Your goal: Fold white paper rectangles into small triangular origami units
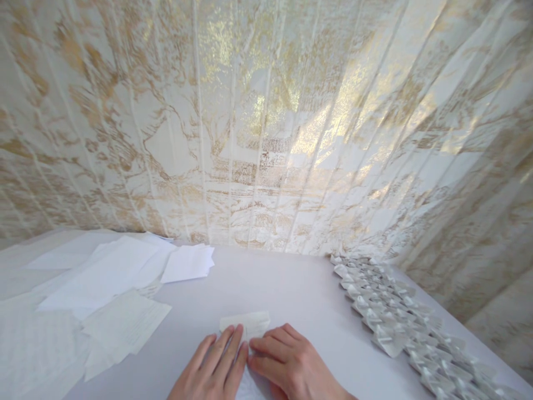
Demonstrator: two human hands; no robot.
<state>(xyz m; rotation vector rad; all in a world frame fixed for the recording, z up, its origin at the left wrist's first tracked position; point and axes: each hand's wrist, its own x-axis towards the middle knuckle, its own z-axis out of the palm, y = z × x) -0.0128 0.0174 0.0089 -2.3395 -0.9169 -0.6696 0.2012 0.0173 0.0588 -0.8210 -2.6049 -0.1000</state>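
Note:
A small folded strip of pale paper (245,321) lies on the table at the bottom centre, and more of the sheet shows below, between my hands. My left hand (216,364) rests on it from the left, fingers stretched out and pressing flat. On the right side, my right hand (293,358) has its fingers bent and drawn together at the paper's middle, close to the left fingertips. Its thumb is mostly tucked underneath, and the paper's lower part is partly covered by both hands.
Loose white sheets (112,269) and thin written pages (129,319) are spread over the left side. A small stack of white paper (188,263) sits at their right end. Rows of folded silvery-grey paper pieces (387,333) line the right side. A patterned curtain (258,139) hangs behind the white table (287,283).

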